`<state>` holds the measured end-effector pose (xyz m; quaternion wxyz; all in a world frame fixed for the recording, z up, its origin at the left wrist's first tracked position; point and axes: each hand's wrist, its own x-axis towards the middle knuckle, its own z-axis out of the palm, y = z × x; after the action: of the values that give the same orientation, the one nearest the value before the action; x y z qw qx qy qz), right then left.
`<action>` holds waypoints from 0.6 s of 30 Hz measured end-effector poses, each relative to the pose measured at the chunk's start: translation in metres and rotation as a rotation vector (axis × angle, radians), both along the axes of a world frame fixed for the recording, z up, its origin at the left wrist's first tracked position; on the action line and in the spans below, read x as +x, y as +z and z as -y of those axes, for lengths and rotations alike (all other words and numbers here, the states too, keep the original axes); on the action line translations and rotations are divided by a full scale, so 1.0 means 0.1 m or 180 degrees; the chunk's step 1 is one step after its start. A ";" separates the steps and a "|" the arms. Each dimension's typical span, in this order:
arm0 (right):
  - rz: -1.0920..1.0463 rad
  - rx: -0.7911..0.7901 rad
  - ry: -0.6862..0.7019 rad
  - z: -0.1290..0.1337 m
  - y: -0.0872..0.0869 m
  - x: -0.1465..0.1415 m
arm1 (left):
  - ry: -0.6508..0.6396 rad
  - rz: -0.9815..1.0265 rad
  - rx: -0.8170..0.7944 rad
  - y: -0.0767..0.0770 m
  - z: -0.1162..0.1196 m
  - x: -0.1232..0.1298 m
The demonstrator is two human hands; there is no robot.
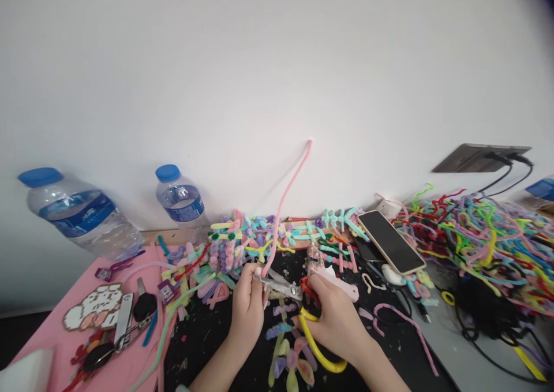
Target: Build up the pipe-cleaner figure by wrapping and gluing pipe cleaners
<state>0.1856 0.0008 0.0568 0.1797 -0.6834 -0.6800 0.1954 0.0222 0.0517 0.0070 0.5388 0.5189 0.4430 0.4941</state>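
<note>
My left hand (249,299) pinches a long pink pipe cleaner (281,207) near its lower end; the stem rises and bends right in front of the wall. My right hand (331,317) grips scissors (288,288) with red and yellow handles. Their blades point left and reach the pipe cleaner at my left fingertips. Whether they have cut into it I cannot tell. Below my hands lies a flower-like piece of bent pipe cleaners (292,357) on the black mat (203,346). A light pink tool or handle (341,285) rests behind my right hand.
Pipe-cleaner shapes (234,242) line the wall side. Two water bottles (182,201) stand at left, near keys (145,305) on a pink sheet (47,346). To the right lie a phone (392,242), a tangled pipe-cleaner heap (480,230) and black cables (476,346).
</note>
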 end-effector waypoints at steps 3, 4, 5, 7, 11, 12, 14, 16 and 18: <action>0.0040 0.0020 0.0001 0.00 -0.03 -0.01 | -0.0043 0.0087 -0.0066 -0.03 0.02 0.02; 0.0065 0.0033 0.0003 0.00 -0.04 -0.01 | -0.0050 0.0126 -0.0093 -0.03 0.02 0.02; 0.0090 0.0046 0.0005 0.01 -0.05 -0.01 | -0.0051 0.0163 -0.0124 -0.04 0.02 0.03; 0.0139 0.0066 0.0003 0.01 -0.07 0.00 | -0.0038 0.0216 -0.0166 -0.04 0.03 0.03; 0.0230 0.0059 -0.0013 -0.01 -0.08 0.01 | -0.0046 0.0193 -0.0134 -0.03 0.04 0.03; 0.0249 0.0052 -0.0016 -0.01 -0.08 0.01 | -0.0052 0.0182 -0.0115 -0.02 0.04 0.03; 0.0277 0.0045 -0.0022 -0.02 -0.08 0.00 | -0.0051 0.0180 -0.0085 -0.01 0.04 0.04; 0.0300 0.0048 -0.0029 -0.01 -0.08 -0.01 | -0.0035 0.0223 -0.0093 0.01 0.05 0.04; 0.0324 0.0043 -0.0034 -0.01 -0.07 -0.02 | -0.0001 0.0312 -0.0133 0.02 0.06 0.05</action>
<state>0.1831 0.0015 0.0493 0.1506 -0.6948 -0.6860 0.1548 0.0276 0.0458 0.0090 0.5707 0.4828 0.4263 0.5094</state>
